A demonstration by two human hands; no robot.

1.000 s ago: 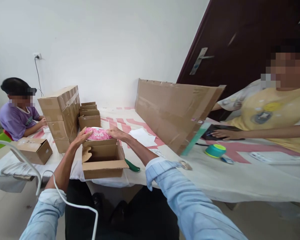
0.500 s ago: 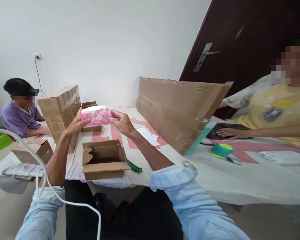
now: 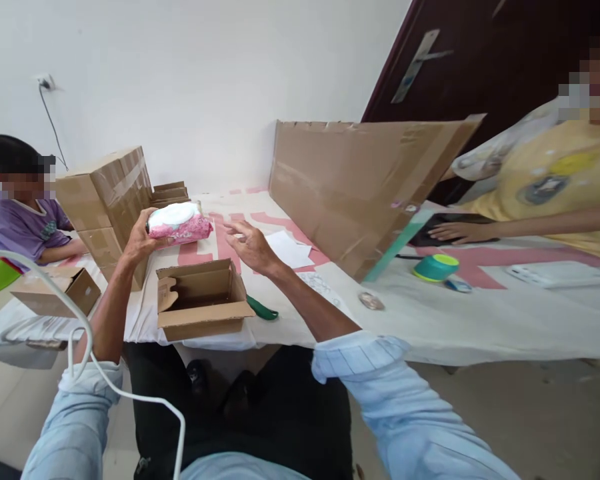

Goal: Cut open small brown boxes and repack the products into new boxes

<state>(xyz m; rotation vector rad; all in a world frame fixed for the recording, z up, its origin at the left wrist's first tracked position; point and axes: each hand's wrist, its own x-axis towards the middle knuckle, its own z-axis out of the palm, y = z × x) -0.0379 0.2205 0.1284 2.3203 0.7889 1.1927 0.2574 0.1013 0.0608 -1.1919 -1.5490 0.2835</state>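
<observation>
A pink and white soft pack (image 3: 181, 223) is held up by my left hand (image 3: 143, 239), whose fingers grip its left end. Just right of the pack, my right hand (image 3: 250, 245) is off it, fingers apart and holding nothing. Below them an open cardboard box (image 3: 203, 299) stands at the table's near edge, its flaps folded out. The part of its inside that shows holds nothing I can make out. A green strap-like item (image 3: 263, 308) lies against the box's right side.
Stacked cartons (image 3: 111, 207) and a smaller box (image 3: 57, 291) stand left. A tall cardboard panel (image 3: 360, 187) crosses the table (image 3: 460, 330). White papers (image 3: 287, 249), a tape roll (image 3: 371, 301) and a teal round item (image 3: 436, 267) lie rightward. People sit at both sides; a white cable (image 3: 125, 393) hangs near my left arm.
My right hand has let go of the pack and moved a little right of it. The pack, now in my left hand only, is turned to show more of its white top. The view has shifted.
</observation>
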